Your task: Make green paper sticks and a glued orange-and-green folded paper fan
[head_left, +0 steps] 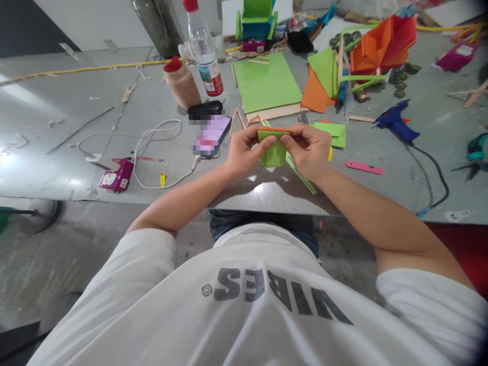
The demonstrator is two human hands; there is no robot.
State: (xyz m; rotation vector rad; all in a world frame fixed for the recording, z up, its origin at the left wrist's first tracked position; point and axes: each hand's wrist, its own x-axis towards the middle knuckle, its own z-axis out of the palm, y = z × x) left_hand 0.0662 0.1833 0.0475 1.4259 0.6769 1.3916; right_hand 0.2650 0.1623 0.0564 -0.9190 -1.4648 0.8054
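Green paper (273,156) between the fingers (264,146)

grey table (41,157), glare (15,87) left | floor (91,229) perhaps concrete | pale wall (95,25)

The left hand (244,151) and the right hand (309,151) cover the upper corners of the green piece (273,158); its back side is hidden. The phone (218,131) has its screen blurred by blocks. The view's edge cuts the grey bottle (158,25) above and the teal pliers (475,155) at right.
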